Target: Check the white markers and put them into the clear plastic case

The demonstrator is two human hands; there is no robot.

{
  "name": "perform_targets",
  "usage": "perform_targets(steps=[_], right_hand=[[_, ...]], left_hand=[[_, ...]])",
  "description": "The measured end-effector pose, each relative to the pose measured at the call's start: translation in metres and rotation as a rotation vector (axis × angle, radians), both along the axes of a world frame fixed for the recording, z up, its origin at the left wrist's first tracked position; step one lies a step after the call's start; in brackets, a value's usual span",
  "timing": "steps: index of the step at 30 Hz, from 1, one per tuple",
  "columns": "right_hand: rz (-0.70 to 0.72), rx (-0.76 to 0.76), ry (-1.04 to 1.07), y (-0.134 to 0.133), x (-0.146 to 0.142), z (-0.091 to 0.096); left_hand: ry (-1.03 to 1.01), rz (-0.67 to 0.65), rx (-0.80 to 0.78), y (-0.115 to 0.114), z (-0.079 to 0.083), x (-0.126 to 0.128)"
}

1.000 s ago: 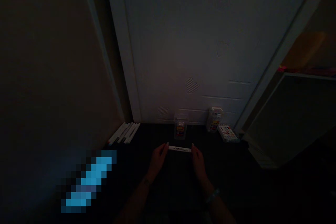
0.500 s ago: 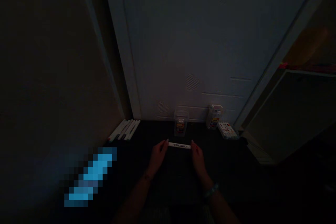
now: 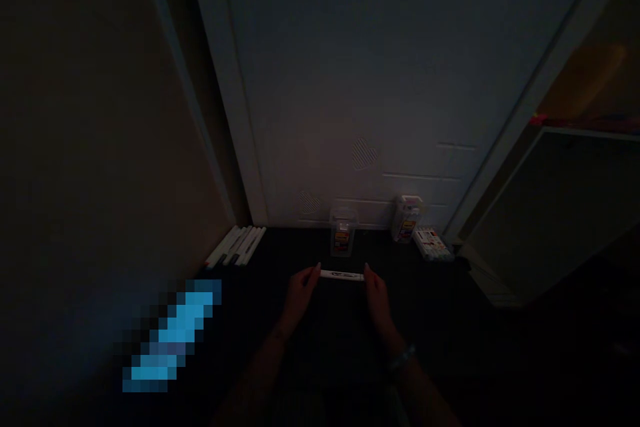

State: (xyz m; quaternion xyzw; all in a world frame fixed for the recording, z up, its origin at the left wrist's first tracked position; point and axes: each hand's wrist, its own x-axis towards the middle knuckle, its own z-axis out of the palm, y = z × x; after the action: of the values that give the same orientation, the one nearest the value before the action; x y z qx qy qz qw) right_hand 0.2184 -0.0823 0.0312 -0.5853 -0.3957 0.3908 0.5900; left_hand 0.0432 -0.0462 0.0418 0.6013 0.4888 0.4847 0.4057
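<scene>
A white marker (image 3: 342,275) with dark print lies level between my hands, held by its two ends. My left hand (image 3: 302,290) pinches the left end, and my right hand (image 3: 376,290) pinches the right end, where a thin ring shows near the tip. Just beyond the marker a clear plastic case (image 3: 343,233) with an orange and dark label stands upright on the dark tabletop (image 3: 340,333). The light is very dim, so the print on the marker cannot be read.
Several white markers (image 3: 239,245) lie side by side at the back left. At the back right stand a second clear case (image 3: 407,220) and a pack of markers (image 3: 432,243). A pixelated bright blue shape (image 3: 180,333) is at the left. A pale panel with hearts (image 3: 365,154) rises behind.
The marker stays between both hands with almost no movement. The whole view has shifted very slightly, and the background sits a little higher in the picture.
</scene>
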Motion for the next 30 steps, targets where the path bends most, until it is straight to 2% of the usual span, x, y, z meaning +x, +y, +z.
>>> perform_targets(steps=[9,20,30], right_hand=[[0.021,-0.021,-0.103,0.001,0.004,-0.009],[0.050,-0.031,-0.006,0.004,0.005,-0.011],[0.026,-0.042,0.014,0.003,0.004,-0.007]], left_hand=[[0.008,0.002,0.010,0.001,-0.005,0.000],[-0.026,-0.044,-0.028,0.003,-0.007,0.000],[-0.073,-0.066,-0.028,0.007,-0.017,0.002]])
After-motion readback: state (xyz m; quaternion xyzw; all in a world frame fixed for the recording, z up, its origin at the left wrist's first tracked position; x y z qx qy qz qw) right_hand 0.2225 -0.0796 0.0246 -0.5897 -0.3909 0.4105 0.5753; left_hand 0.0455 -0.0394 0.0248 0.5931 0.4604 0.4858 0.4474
